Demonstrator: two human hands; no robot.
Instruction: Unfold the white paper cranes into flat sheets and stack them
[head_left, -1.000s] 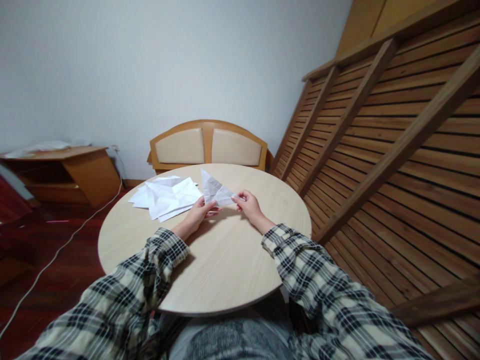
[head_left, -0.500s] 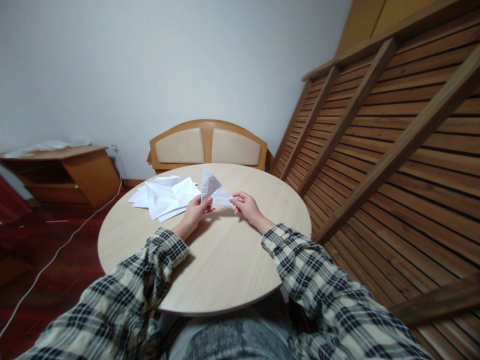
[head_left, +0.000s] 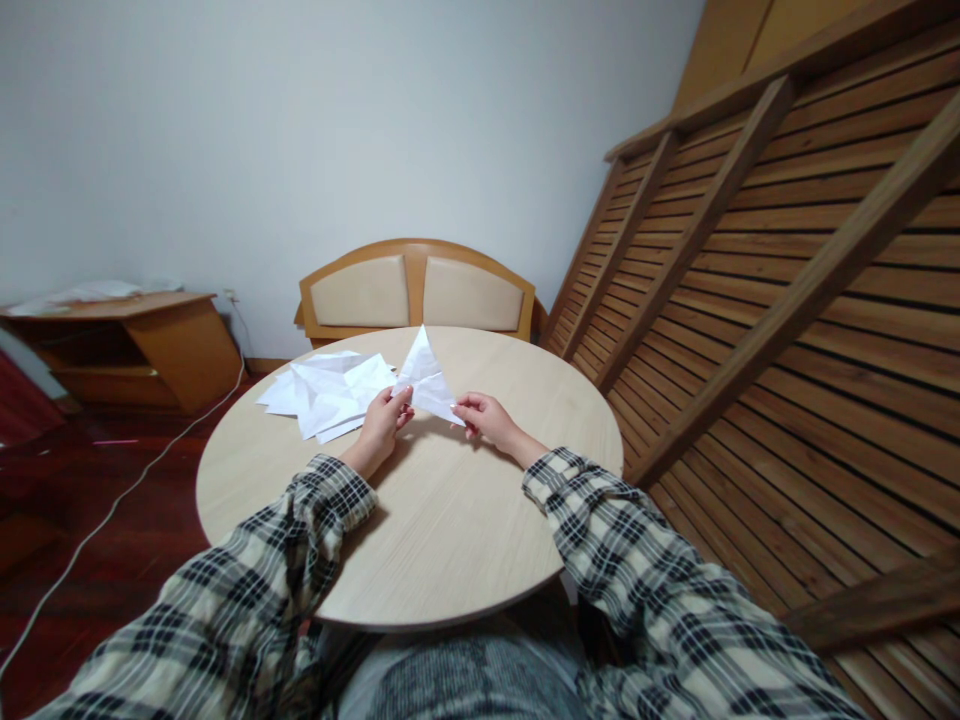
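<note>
Between my hands is a white sheet of paper (head_left: pixel 424 374) folded into a triangle, its point facing away from me and creases showing across it. My left hand (head_left: pixel 384 420) pinches its lower left corner, thumb on top. At the lower right corner, the fingertips of my right hand (head_left: pixel 486 418) are closed on the paper. The folded sheet is held just above the round table (head_left: pixel 450 520). Close by my left hand lies a loose pile of creased white papers (head_left: pixel 330 392).
Behind the table stands a wooden headboard (head_left: pixel 360 290) with cream panels. A slatted wooden frame (head_left: pixel 750 300) leans along the right side. On the left are a low wooden cabinet (head_left: pixel 172 350) with papers on top and a white cable (head_left: pixel 120 505) across the dark red floor.
The folded paper has turned clockwise, so its point now sits further right and its right corner lower. Both hands keep their pinch, and the left has shifted slightly left.
</note>
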